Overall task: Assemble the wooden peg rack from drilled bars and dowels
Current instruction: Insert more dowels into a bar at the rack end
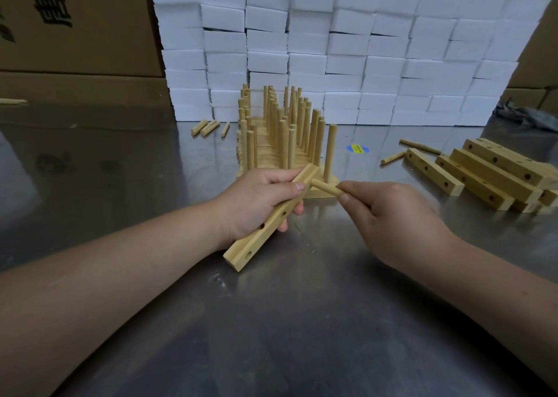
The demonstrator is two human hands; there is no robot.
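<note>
Wooden rack (280, 142) behind hands largely pegged; left hand (256, 203) grips bar (268, 221), right hand (389, 215) pinches dowel (324, 186); spare bars (495, 176) remain.

Cardboard box (75, 19): large black Chinese characters, cropped, unreadable. Blue-yellow sticker (357, 148) on counter (287, 321): print too small to read.

drilled bar (254, 242): pale wood, tilted, holes showing | dowel (325, 186): tip at bar's far end, perhaps touching

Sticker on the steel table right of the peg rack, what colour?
Blue round sticker with a yellow label across it; head view.
</note>
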